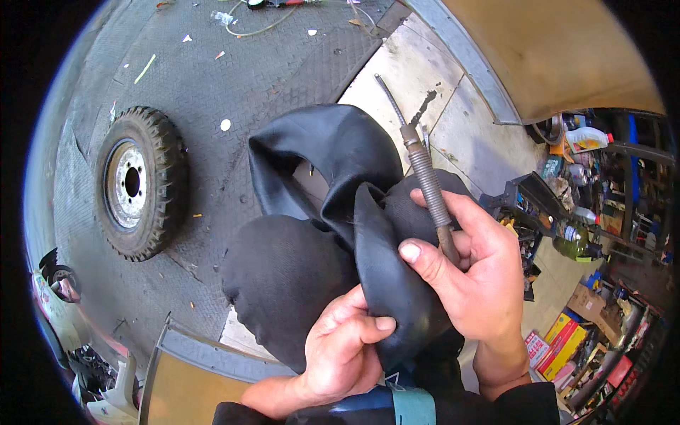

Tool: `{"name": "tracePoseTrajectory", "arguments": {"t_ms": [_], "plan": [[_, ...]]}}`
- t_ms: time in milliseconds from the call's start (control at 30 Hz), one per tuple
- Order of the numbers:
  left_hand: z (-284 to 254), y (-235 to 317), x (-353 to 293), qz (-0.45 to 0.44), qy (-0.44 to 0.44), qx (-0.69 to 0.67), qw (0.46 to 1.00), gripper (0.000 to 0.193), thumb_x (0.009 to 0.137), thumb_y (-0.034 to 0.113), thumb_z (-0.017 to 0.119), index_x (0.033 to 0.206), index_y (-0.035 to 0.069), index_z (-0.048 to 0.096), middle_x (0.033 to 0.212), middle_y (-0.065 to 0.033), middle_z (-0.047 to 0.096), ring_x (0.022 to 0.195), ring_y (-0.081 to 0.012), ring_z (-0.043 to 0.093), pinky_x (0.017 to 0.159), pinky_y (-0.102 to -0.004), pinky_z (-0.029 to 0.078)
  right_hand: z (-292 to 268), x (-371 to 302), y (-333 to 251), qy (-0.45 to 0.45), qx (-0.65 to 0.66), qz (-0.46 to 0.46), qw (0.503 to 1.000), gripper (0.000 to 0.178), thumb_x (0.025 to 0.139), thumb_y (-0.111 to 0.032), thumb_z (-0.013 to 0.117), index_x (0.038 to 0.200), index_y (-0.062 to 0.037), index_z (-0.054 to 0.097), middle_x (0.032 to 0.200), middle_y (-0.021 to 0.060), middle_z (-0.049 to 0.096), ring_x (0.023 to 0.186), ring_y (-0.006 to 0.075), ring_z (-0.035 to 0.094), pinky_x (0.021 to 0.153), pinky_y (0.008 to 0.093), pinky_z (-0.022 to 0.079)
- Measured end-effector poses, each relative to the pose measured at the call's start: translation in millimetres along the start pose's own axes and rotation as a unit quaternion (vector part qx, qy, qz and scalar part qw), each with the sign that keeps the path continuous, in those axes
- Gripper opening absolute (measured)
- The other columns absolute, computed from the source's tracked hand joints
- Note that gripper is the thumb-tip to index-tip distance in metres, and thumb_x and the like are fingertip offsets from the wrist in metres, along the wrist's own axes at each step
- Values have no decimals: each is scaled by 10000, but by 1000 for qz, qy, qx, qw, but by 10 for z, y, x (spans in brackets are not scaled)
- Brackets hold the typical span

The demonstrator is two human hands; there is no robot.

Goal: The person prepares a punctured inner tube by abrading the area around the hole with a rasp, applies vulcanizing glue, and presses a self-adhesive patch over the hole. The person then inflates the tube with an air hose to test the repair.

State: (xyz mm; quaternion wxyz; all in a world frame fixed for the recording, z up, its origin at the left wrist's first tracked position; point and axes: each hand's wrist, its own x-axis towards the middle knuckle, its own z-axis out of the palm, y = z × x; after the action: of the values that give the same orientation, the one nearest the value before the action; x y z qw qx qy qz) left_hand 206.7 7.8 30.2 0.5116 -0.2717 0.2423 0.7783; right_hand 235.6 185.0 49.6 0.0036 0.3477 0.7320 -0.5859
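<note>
A black rubber inner tube (340, 134) lies limp and folded across my lap, its far loop past my knees. A small valve stem (311, 170) shows inside that loop. My left hand (343, 347) pinches the tube's near fold between thumb and fingers. In my right hand (474, 262) is a worn metal tool (426, 173) with a coil-spring handle, held upright above the tube. A thin rod sticks out from its top toward the far left. My right thumb lies near the tube's raised fold; I cannot tell if they touch.
A wheel with a knobby tyre (142, 183) stands on the dark mat to the left. Curved metal-edged panels (482, 64) (212, 361) border me at far right and near left. Crowded shelves (623, 212) with bottles and boxes fill the right side. A gauge with a hose (258, 6) lies at the far edge.
</note>
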Motion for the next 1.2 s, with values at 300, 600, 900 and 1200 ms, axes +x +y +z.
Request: {"name": "tracePoseTrajectory", "arguments": {"t_ms": [300, 600, 900, 1200], "plan": [[-56, 33, 41, 19, -99, -2, 995, 509, 949, -61, 575, 1457, -76, 563, 1357, -156, 698, 1270, -245, 668, 1142, -382, 504, -61, -138, 62, 36, 52, -10, 998, 544, 1137, -216, 548, 1579, 89, 457, 674, -24, 569, 506, 37, 470, 479, 212, 350], [-92, 86, -88, 61, -94, 154, 982, 456, 972, -168, 655, 1408, -42, 611, 1314, -84, 701, 1248, -159, 642, 1101, -314, 493, -109, -867, 118, -19, -187, -243, 952, 482, 964, -2, 658, 1434, 99, 624, 712, 85, 682, 510, 176, 615, 518, 302, 496], [-98, 6, 39, 86, -71, 138, 984, 385, 970, -145, 668, 1351, -88, 675, 1361, -103, 649, 1254, -194, 629, 1118, -324, 461, -38, -754, -15, 89, -199, -143, 965, 500, 952, 39, 725, 1446, 53, 650, 1070, 240, 778, 610, 263, 723, 586, 339, 551], [-194, -46, 88, 145, -107, 189, 965, 360, 952, -118, 706, 1311, -89, 704, 1380, -114, 634, 1279, -237, 619, 1148, -357, 431, -32, -621, -10, 117, -198, -101, 968, 441, 977, 36, 721, 1416, 41, 674, 1146, 222, 784, 727, 257, 782, 626, 326, 564]]}}
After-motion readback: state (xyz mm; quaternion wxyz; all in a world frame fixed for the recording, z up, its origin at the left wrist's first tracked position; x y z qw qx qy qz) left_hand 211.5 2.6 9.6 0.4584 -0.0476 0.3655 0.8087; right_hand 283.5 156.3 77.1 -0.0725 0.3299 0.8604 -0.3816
